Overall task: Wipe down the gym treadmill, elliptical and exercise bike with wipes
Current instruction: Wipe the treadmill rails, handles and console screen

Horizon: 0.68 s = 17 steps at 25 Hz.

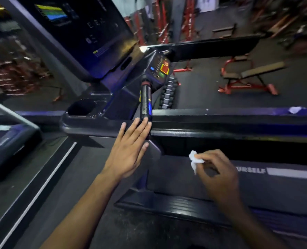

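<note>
1. One view only, from a camera on the person's head, looking forward and steeply down over both forearms
2. It sits close to the treadmill (220, 130): the side rail crosses the middle of the frame, with the left hand (129, 148) and right hand (219, 169) just below it
3. The wide lens bends straight edges (the rail curves, the console screen (80, 33) leans at upper left)
4. It faces across the machine toward the gym floor, where a bench (253, 74) stands farther off at upper right

Side rail (220, 126) and grip bar (145, 101) block forward reach; belt (176, 177) below rail open, seemingly unobstructed.
</note>
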Each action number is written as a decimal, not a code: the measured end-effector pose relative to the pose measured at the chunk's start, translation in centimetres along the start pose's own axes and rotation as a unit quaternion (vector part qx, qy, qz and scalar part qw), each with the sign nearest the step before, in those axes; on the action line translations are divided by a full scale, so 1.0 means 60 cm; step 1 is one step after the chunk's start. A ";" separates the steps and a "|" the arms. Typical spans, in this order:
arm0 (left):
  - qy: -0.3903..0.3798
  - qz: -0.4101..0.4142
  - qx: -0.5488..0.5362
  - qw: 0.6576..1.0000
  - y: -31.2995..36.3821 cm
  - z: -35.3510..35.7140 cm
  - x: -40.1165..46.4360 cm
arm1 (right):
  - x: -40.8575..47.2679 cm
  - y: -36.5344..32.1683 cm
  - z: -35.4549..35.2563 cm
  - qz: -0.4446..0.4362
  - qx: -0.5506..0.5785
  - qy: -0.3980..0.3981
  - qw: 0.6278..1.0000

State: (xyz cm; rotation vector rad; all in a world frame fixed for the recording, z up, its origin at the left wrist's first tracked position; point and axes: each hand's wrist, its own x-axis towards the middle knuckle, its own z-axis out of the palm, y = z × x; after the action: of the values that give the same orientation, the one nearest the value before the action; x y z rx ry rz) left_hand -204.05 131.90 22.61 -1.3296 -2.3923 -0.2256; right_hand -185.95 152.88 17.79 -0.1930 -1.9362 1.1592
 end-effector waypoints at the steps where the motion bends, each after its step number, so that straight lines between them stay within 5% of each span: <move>1: -0.001 0.026 0.001 1.000 -0.011 -0.001 0.013 | -0.002 -0.008 -0.001 0.000 -0.022 0.015 1.000; 7: -0.050 0.190 -0.008 0.980 -0.083 -0.020 0.086 | 0.001 -0.027 0.041 0.022 -0.078 0.120 0.989; 17: -0.111 0.309 -0.066 0.942 -0.148 -0.013 0.118 | 0.008 -0.038 0.210 0.158 -0.071 0.302 0.937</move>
State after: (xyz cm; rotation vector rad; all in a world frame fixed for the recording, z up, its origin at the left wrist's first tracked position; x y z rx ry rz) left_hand -214.69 132.38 26.64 -2.1873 -2.0137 -0.0558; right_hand -194.78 143.65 17.18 -0.8619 -1.4607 1.0011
